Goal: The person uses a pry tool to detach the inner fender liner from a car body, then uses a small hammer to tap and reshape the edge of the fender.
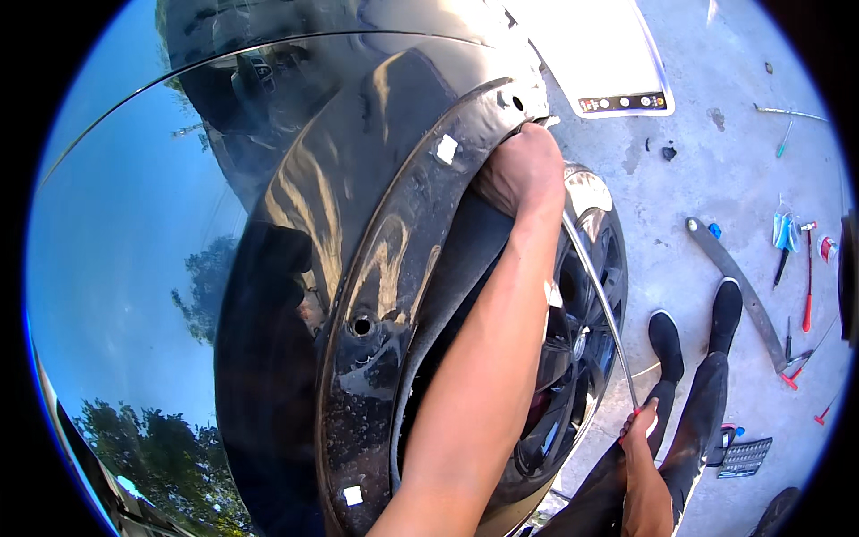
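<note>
My left hand [522, 168] reaches into the top of the wheel arch of a glossy black car panel [385, 179]. Its back shows and the hand looks closed, but the fingertips and whatever they hold are hidden under the arch lip [371, 295]. Lower right, my right hand [639, 422] is wrapped around the red-handled end of a long thin metal rod [601, 300]. This rod slants up past the wheel [586, 340], and its far end passes out of sight behind my left wrist. White tape pieces [446, 149] stick to the arch lip.
Tools lie on the concrete floor [716, 179] to the right: a red-handled hammer [809, 277], a long flat dark bar [735, 286], and a socket set [745, 457]. A white panel [617, 54] lies at the top. My black shoes [666, 343] stand beside the wheel.
</note>
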Motion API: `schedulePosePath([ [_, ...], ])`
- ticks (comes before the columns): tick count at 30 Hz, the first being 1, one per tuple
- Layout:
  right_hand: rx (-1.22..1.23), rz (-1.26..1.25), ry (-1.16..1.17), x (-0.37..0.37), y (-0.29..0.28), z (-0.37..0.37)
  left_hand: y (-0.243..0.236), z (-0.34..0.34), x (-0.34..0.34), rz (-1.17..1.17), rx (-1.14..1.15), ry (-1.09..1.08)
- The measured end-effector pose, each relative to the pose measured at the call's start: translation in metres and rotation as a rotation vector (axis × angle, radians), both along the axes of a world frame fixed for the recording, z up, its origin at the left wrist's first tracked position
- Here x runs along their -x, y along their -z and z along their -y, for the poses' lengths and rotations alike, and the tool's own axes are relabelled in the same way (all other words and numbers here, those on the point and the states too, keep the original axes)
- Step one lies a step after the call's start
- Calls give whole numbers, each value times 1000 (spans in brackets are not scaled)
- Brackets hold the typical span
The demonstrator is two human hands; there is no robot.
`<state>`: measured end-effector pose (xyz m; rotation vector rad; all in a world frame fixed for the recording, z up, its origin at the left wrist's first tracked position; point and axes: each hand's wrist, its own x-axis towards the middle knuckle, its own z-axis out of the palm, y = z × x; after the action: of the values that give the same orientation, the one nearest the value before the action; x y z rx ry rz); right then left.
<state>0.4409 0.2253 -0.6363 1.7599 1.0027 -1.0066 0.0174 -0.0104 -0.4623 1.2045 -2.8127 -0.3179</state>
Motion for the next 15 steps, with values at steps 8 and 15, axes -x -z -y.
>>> schedulePosePath([
  [8, 75, -17, 44, -12, 12, 4, 25, 10, -1, 87, 285, 179],
  [15, -1, -47, 36, -23, 19, 2, 27, 7, 3, 74, 222, 189],
])
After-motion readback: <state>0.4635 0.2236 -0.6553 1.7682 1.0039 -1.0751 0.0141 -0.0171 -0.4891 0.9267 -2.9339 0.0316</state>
